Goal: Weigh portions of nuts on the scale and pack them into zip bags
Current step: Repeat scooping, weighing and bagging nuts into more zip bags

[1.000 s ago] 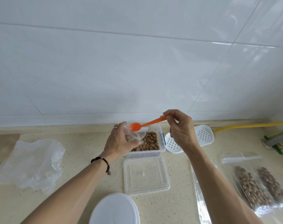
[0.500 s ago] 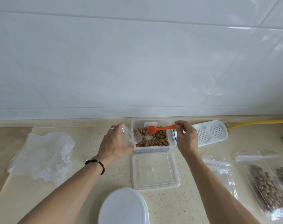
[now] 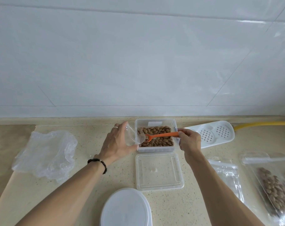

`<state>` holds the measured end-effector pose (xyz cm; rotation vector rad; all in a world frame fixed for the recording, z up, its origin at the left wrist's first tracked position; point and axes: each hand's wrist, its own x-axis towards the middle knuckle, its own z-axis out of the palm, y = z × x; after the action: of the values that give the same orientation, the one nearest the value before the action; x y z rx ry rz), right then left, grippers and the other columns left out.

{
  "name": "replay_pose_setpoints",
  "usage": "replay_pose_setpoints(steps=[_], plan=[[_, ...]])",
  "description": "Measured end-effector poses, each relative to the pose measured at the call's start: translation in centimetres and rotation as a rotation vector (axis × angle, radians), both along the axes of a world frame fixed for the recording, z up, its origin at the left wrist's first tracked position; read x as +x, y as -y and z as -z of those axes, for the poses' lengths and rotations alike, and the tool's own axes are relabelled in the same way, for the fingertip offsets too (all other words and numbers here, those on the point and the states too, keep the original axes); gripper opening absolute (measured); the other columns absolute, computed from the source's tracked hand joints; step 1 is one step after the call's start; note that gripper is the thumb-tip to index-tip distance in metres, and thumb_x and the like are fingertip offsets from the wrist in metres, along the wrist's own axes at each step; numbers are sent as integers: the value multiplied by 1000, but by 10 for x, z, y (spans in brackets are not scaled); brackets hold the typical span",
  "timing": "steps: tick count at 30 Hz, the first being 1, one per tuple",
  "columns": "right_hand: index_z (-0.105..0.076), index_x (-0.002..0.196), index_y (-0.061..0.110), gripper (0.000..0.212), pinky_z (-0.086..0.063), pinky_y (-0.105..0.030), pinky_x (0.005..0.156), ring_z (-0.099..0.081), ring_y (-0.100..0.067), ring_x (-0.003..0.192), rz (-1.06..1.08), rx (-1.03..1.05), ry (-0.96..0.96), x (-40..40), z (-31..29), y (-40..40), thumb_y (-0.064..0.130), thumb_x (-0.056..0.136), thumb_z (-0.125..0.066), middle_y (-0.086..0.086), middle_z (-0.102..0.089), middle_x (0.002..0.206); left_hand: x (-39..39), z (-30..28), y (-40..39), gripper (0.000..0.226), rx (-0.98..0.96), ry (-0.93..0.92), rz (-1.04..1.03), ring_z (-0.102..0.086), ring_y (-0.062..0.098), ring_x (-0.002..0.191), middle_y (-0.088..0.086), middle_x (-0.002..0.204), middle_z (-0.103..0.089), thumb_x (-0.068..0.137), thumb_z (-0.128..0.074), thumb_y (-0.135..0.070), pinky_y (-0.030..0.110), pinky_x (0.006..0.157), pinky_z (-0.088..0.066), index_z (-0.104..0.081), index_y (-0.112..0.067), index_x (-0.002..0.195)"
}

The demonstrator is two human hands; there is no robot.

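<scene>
A clear plastic box (image 3: pixel 155 122) full of brown nuts (image 3: pixel 156 130) stands at the back of the counter. My right hand (image 3: pixel 189 141) pinches the handle of an orange spoon (image 3: pixel 163 136), whose bowl lies low over the nuts at the box's left side. My left hand (image 3: pixel 118 142) holds a small clear zip bag (image 3: pixel 132 136) open at the box's left edge, its mouth right at the spoon's bowl. A white oval object (image 3: pixel 126 207), possibly the scale, sits at the near edge.
The box's clear lid (image 3: pixel 158 172) lies just in front of it. Crumpled clear plastic (image 3: pixel 45 154) lies at the left. A white perforated tray (image 3: pixel 211 135) and a yellow hose (image 3: pixel 265 123) are at the right. An empty zip bag (image 3: pixel 226 173) and nut-filled zip bags (image 3: pixel 275 186) lie at the right.
My right hand has lowered the orange spoon from above the box into the nuts and pushed its bowl left to the bag's mouth. My left hand keeps holding the bag.
</scene>
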<state>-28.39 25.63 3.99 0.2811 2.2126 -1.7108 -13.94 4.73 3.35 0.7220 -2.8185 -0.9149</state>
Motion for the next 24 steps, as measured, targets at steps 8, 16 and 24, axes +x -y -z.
replay_pose_setpoints(steps=[8, 16, 24], plan=[[-66, 99, 4, 18, -32, -25, 42, -35, -14, 44, 101, -108, 28, -8, -21, -16, -3, 93, -51, -12, -72, 79, -11, -8, -6, 91, -61, -23, 31, -48, 21, 117, 3, 127, -46, 68, -77, -50, 37, 96, -45, -31, -24, 142], [-67, 102, 10, 19, -38, -22, 40, -39, -10, 39, 32, -89, -180, -18, -76, -21, 3, 95, -50, -3, -71, 77, -30, -18, -18, 85, -128, -8, 33, -48, 21, 117, 2, 125, -47, 70, -74, -48, 36, 94, -43, -34, -19, 139], [-65, 92, 22, 22, -43, -30, 53, -48, -8, 54, -413, 100, -578, 9, -104, 8, 8, 98, -49, 10, -64, 81, -40, -26, -27, 94, 31, -49, -18, -49, 18, 114, 1, 124, -45, 66, -76, -50, 36, 88, -49, -31, -18, 143]])
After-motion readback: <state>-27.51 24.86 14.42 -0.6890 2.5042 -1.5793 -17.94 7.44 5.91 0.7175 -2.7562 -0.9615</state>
